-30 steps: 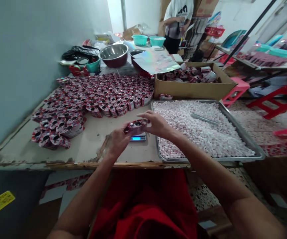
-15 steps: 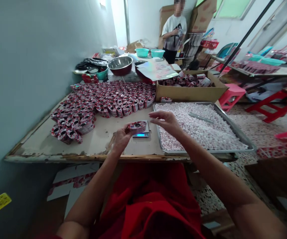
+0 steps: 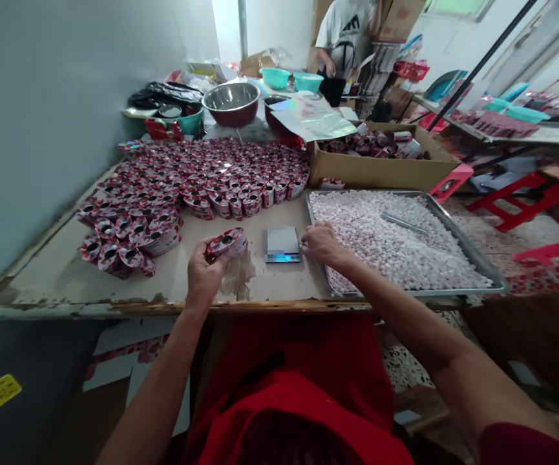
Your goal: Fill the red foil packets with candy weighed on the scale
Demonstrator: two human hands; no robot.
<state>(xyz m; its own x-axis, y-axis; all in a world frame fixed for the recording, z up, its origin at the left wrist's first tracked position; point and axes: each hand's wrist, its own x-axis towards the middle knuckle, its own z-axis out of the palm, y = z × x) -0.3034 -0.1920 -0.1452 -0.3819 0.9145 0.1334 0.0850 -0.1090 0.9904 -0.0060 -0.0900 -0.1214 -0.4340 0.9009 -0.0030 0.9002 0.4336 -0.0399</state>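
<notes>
My left hand (image 3: 205, 271) is closed around the left end of a small red-and-white printed box (image 3: 228, 244) with a dark hole in its top, held just above the table. To its right lies a small digital scale (image 3: 280, 240) with a lit blue display and a bare plate. Between the scale and the metal tray (image 3: 315, 223) is my right hand (image 3: 322, 242), its fingers curled together over the tray's left rim. What its fingertips hold, if anything, is hidden. Small whitish-pink pieces (image 3: 371, 239) fill the tray.
Many similar boxes (image 3: 240, 171) stand packed at the table's back left. Behind the tray is a cardboard carton (image 3: 386, 165) of more boxes. A metal tube (image 3: 402, 223) lies on the pieces. A steel bowl (image 3: 231, 103) and a person (image 3: 344, 48) are farther back.
My left hand has carried the box off the scale to the left. My right hand has lowered to the tray's left rim and its fingers have curled.
</notes>
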